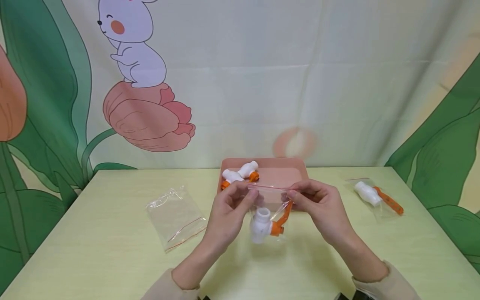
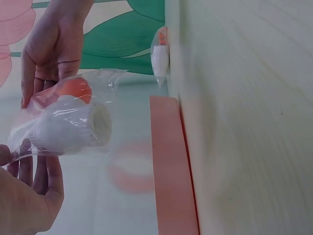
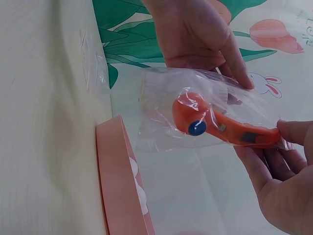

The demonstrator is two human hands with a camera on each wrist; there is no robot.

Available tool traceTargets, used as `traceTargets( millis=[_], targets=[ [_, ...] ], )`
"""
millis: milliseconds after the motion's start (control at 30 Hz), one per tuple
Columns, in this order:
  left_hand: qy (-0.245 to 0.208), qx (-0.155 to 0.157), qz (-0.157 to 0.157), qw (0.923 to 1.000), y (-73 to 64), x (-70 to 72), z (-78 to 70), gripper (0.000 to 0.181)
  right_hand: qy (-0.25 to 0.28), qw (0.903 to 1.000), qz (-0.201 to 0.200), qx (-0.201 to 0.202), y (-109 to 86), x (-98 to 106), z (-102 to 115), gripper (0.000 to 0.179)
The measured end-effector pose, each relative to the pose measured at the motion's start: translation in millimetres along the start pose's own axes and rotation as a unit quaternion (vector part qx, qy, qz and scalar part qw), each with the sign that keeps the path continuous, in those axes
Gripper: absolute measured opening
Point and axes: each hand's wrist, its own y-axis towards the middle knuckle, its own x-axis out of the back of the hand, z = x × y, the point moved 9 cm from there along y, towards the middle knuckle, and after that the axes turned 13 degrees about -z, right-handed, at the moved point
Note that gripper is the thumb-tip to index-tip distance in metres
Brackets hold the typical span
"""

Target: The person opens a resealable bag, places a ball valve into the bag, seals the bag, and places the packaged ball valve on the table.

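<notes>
At nine o'clock from the held valve, flat clear plastic (image 1: 176, 218), apparently more than one bag, lies on the pale table (image 1: 112, 266). Nearer, at ten o'clock, a person's left hand (image 1: 229, 210) pinches the upper left corner of a clear bag (image 1: 268, 199) between thumb and fingers. Toward eleven o'clock, white fittings with orange parts (image 1: 240, 173) rest in a pink tray (image 1: 283, 163), partly hidden by that hand; the tray itself stands at twelve. At the centre, a white valve (image 1: 261, 225) hangs inside the bag above the table, its orange handle (image 1: 286, 212) rising toward one o'clock. Between two and three, the right hand (image 1: 318, 204) pinches the bag's upper right corner, close by the handle's tip. Whether the red-lined mouth is sealed cannot be told.

The valve looks like rigid plastic, probably light and hard to break; the film around it looks thin, limp and slippery, likely to sag under the load. Two top corners appear a sound hold for the bag, the valve's thick body the firmest grip for lifting. Just above three o'clock, well apart, lies another bagged valve (image 1: 375, 198).
</notes>
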Motion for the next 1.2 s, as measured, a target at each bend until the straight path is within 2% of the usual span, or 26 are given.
traceTargets(
  millis=[233, 400, 500, 600, 800, 933, 1200],
  targets=[
    [0.005, 0.009, -0.032, 0.9994, 1.4, 2.6, -1.2, 0.013, -0.001, 0.9998, -0.006, -0.020, -0.9, 1, -3, 0.006],
    [0.000, 0.018, -0.065, 0.9977, 1.9, 8.8, 0.1, 0.011, 0.000, 0.9992, -0.007, -0.039, -0.5, 2, -7, 0.011],
    [-0.002, 0.024, -0.075, 0.9969, 1.3, 10.9, 0.2, 0.009, 0.001, 0.9992, -0.006, -0.039, -0.6, 1, -7, 0.014],
    [-0.006, 0.030, -0.071, 0.9970, 0.2, 9.9, -0.5, 0.011, 0.000, 0.9995, -0.007, -0.029, -1.1, 2, -5, 0.015],
    [-0.015, 0.042, -0.038, 0.9983, -1.6, 1.6, -2.2, 0.014, -0.005, 0.9996, -0.027, -0.008, -1.1, 6, 0, 0.013],
    [0.002, 0.050, -0.029, 0.9983, -3.2, -1.4, -3.1, 0.017, 0.002, 0.9995, -0.031, 0.000, -1.1, 7, 3, 0.010],
    [0.031, 0.028, -0.030, 0.9987, -3.8, -0.3, -7.0, 0.012, 0.004, 0.9998, -0.019, -0.002, -2.4, 4, 3, 0.005]
  ],
)
